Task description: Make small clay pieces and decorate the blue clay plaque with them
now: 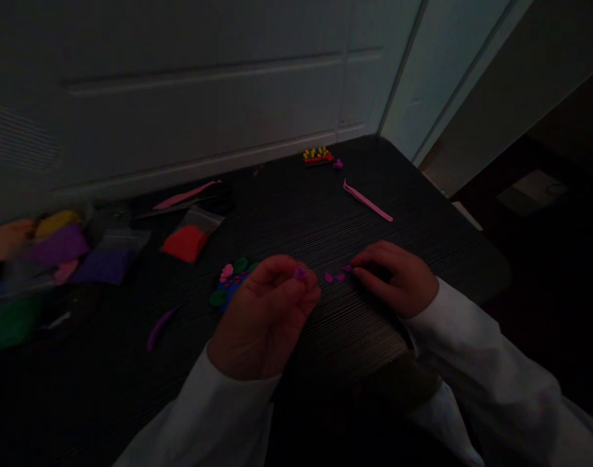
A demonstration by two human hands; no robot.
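Note:
Between the thumb and fingertips of my left hand [270,308] is a small purple clay piece [300,273], raised above the dark table. My right hand [398,275] pinches at a flat purple clay petal [347,268] on the tabletop; whether the petal is lifted I cannot tell. Beside it lie more purple petals [329,277]. Partly hidden behind my left hand is a blue clay piece [223,296] with green leaf shapes, a pink flower and red bits on it.
Pink tweezers [368,201] lie beyond my right hand. Farther back sits a clay flower bed [318,156] with yellow and red dots. Scissors [180,206], a bag of red clay [185,242], a purple curved tool [159,329] and several clay bags [104,256] are on the left.

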